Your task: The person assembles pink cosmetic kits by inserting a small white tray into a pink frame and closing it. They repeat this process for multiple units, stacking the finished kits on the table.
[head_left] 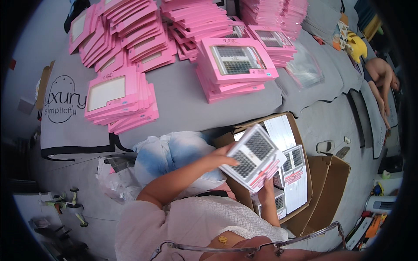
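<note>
I hold a white false-eyelash tray [252, 157], or a small stack of them, tilted in front of me. Rows of dark lash clusters show under its cover, with a pink-printed strip along one edge. My left hand [221, 157] grips the tray's left side, thumb on top. My right hand [266, 192] is closed at the lower right edge, its fingers partly hidden behind it. Right below stands an open cardboard carton [308, 174] filled with more white lash trays [292, 160], some face up and others packed on edge.
Stacks of pink windowed boxes [117, 98] cover much of the grey sofa [174, 108]; one pink stack [237, 61] shows lash trays inside. Clear plastic sleeves [305, 67] lie nearby. Beside me are a blue-white bundle [170, 152] and another carton [324, 187]. A person [381, 80] sits far right.
</note>
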`<act>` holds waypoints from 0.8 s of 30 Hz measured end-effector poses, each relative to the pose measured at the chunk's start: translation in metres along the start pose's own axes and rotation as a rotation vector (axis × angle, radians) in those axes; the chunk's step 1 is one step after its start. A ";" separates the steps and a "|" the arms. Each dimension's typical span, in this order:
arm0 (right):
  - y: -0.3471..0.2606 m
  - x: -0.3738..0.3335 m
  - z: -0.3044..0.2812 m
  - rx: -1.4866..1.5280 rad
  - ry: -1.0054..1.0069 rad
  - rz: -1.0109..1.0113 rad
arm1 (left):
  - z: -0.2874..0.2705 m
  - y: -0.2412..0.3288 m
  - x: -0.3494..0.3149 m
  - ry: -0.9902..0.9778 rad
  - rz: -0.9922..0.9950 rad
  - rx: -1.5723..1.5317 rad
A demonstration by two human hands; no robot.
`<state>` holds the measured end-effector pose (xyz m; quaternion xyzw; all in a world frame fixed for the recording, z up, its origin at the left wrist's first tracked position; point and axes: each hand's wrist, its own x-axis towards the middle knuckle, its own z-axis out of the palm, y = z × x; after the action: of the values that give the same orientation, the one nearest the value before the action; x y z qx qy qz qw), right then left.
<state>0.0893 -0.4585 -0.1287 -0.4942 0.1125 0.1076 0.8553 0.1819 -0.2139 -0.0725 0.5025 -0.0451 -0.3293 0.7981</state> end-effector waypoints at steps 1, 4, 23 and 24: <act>-0.001 0.001 0.017 -0.038 -0.014 0.040 | -0.014 0.004 -0.022 0.036 -0.039 -0.036; -0.007 0.024 0.092 -0.012 -0.240 0.046 | -0.051 0.004 -0.087 0.181 -0.048 -0.348; 0.017 0.223 0.176 -0.553 0.089 0.062 | -0.129 0.049 -0.078 0.662 0.336 -0.553; 0.012 0.225 0.171 -0.603 0.143 0.052 | -0.136 0.047 -0.074 0.643 0.370 -0.549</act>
<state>0.3149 -0.2877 -0.1229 -0.7289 0.1477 0.1228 0.6571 0.2014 -0.0534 -0.0803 0.3326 0.2046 -0.0084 0.9206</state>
